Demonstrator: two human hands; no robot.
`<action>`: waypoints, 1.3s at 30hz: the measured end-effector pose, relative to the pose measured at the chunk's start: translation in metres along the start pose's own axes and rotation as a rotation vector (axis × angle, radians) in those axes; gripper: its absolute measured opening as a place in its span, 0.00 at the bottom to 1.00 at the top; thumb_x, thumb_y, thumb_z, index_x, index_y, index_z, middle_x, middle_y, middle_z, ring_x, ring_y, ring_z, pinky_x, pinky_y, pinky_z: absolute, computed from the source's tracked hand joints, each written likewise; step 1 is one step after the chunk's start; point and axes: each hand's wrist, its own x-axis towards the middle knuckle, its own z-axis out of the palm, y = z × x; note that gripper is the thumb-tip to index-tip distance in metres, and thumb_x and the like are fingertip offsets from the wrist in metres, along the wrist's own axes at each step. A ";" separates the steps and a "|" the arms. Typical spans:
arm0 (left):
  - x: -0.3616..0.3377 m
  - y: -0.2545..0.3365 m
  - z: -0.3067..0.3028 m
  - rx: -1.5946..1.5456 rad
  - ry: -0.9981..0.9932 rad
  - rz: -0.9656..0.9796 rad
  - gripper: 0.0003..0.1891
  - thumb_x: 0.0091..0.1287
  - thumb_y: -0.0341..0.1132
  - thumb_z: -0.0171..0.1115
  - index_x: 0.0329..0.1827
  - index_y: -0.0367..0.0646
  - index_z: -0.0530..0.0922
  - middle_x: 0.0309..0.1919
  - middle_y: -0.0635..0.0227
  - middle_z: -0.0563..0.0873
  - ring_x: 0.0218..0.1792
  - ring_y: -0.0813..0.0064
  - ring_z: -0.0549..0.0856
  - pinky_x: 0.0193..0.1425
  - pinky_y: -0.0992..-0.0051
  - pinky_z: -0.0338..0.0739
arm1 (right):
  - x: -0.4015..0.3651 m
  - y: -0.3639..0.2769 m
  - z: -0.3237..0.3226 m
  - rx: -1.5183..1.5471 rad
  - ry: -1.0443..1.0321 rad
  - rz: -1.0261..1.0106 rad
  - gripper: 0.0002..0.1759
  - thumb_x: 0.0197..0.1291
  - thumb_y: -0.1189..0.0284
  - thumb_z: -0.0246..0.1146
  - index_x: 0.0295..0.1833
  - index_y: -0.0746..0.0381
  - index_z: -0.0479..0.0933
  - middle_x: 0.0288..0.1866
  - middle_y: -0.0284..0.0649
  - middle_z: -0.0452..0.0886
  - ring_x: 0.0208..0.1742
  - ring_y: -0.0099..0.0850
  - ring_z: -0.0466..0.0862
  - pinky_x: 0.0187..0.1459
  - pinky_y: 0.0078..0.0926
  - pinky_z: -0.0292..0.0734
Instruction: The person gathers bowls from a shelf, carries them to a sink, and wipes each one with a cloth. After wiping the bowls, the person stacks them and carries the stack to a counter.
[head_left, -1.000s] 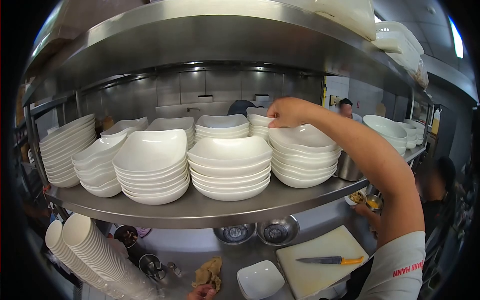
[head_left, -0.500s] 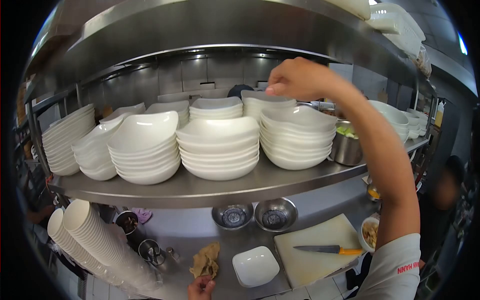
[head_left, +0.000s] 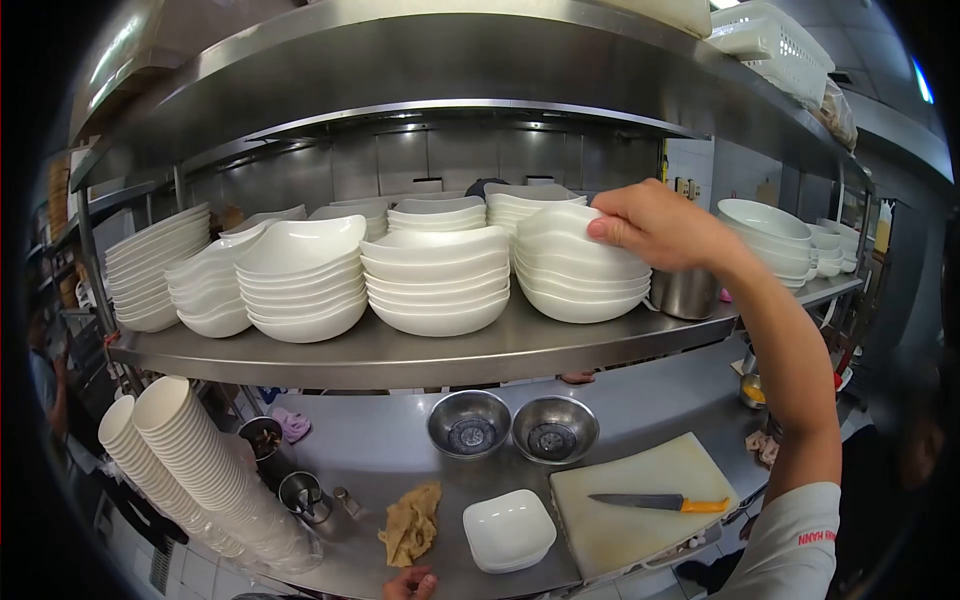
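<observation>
Bowl [head_left: 572,232] in the right hand [head_left: 665,235] is at the top of the front stack [head_left: 580,300] beside the pot [head_left: 685,295], up on the shelf [head_left: 400,372]. The thumb lies on the near side of its raised rim, the fingers out of sight behind, so the grip looks like a pinch, nearly closed. The left hand [head_left: 410,583], at the bottom edge and partly cut off, has its fingers loosely curled just beside the cloth [head_left: 410,525]; whether it has hold of anything I cannot tell.

As for progress, at least 1 lower bowl [head_left: 510,530] sits on the counter [head_left: 350,420], between the cloth and the board [head_left: 640,500]; I cannot tell if another nests under it. The gripped bowl is tilted but not clear of the stack, and the lift seems only partly done.

Its mouth seems to point up and toward the wearer, the rim by the hand being the high side. It looks about as wide as it is long, so no long axis can be made out
</observation>
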 end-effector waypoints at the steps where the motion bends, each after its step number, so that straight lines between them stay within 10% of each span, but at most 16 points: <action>1: 0.000 0.003 0.000 -0.039 0.020 -0.009 0.14 0.69 0.38 0.67 0.50 0.36 0.82 0.27 0.69 0.82 0.29 0.79 0.77 0.33 0.75 0.73 | -0.001 -0.002 0.003 -0.015 0.027 -0.006 0.19 0.66 0.60 0.65 0.36 0.68 0.77 0.23 0.45 0.75 0.26 0.38 0.70 0.32 0.36 0.69; 7: 0.006 0.017 -0.007 -0.048 -0.034 -0.027 0.14 0.70 0.38 0.65 0.52 0.38 0.82 0.26 0.70 0.81 0.28 0.80 0.76 0.32 0.76 0.71 | -0.003 -0.002 0.000 0.058 -0.011 0.034 0.17 0.62 0.62 0.68 0.42 0.68 0.79 0.32 0.52 0.82 0.35 0.46 0.83 0.40 0.37 0.76; 28: 0.041 0.012 -0.012 -0.040 -0.035 0.017 0.12 0.70 0.38 0.66 0.47 0.38 0.82 0.26 0.73 0.81 0.28 0.82 0.75 0.33 0.77 0.72 | -0.001 -0.022 -0.018 0.037 0.312 0.032 0.16 0.57 0.68 0.71 0.44 0.67 0.75 0.33 0.47 0.80 0.31 0.38 0.78 0.37 0.35 0.73; 39: 0.057 0.021 -0.027 0.001 -0.072 -0.031 0.15 0.69 0.38 0.67 0.52 0.39 0.83 0.30 0.68 0.85 0.31 0.78 0.79 0.37 0.74 0.76 | 0.163 -0.059 0.030 -0.112 0.193 -0.106 0.19 0.60 0.65 0.69 0.47 0.67 0.75 0.41 0.57 0.83 0.44 0.57 0.83 0.47 0.46 0.77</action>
